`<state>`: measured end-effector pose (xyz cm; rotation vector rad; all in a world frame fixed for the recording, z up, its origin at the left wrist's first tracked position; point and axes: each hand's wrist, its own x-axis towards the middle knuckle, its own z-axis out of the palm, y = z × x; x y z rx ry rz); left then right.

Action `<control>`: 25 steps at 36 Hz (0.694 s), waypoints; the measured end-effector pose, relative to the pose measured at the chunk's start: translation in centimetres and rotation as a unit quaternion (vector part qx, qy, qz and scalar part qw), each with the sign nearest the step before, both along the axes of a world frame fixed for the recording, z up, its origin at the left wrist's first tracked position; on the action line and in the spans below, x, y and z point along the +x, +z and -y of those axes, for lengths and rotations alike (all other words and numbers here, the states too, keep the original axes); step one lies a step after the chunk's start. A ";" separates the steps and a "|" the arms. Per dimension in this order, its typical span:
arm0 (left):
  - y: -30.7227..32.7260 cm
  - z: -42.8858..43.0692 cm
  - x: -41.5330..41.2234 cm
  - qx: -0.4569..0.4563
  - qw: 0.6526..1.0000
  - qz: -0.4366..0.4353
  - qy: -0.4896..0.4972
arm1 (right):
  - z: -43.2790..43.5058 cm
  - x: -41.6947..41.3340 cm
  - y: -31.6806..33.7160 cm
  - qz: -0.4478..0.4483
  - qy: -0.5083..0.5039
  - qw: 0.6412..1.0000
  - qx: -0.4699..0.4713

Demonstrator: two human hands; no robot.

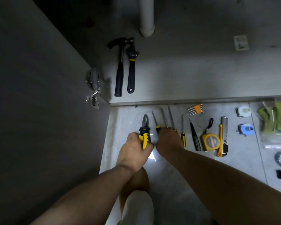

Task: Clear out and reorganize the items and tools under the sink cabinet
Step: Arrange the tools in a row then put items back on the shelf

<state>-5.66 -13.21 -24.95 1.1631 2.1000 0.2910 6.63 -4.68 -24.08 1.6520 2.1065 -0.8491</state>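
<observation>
A black hammer (119, 69) and an adjustable wrench (131, 69) lie side by side on the cabinet floor (185, 70), handles toward me. On the tiled floor in front, my left hand (133, 150) grips the yellow-black handles of the pliers (144, 127), jaws pointing at the cabinet. My right hand (168, 140) is closed over the handles of several screwdrivers (164, 117), whose shafts stick out past my fingers. A small yellow screwdriver (183, 135) lies just right of that hand.
A white drain pipe (146, 15) stands at the cabinet's back. The open door (39, 95) with its hinge (93, 88) is on the left. Right of my hands lie a black blade (194, 138), tape measure (210, 141), utility knife (222, 135), hex keys (196, 109), green sponges (276, 117).
</observation>
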 end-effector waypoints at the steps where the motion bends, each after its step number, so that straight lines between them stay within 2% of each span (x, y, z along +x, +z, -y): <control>1: 0.2 0.2 0.0 0.008 1.000 -0.002 -0.002 | 0.0 0.4 0.2 -0.010 0.001 1.000 -0.016; 6: 1.6 0.4 0.5 0.045 0.999 0.000 0.008 | -0.5 2.7 2.2 -0.078 -0.038 0.988 -0.128; 10: 3.9 -0.9 1.7 0.094 0.995 0.008 -0.010 | -2.5 5.6 5.3 -0.130 -0.047 0.956 -0.257; 13: 5.9 -3.3 2.7 0.141 0.990 0.000 -0.011 | -4.5 8.0 8.5 -0.129 -0.052 0.949 -0.284; 17: 8.6 -8.0 3.4 0.187 0.981 -0.053 -0.006 | -6.8 10.4 11.9 -0.204 -0.113 0.938 -0.256; 21: 10.5 -12.8 2.4 0.189 0.970 -0.153 -0.018 | -8.0 10.7 13.7 -0.308 -0.195 0.914 -0.180; 25: 10.8 -16.8 1.1 0.155 0.961 -0.228 -0.024 | -9.4 9.3 13.3 -0.329 -0.226 0.912 -0.099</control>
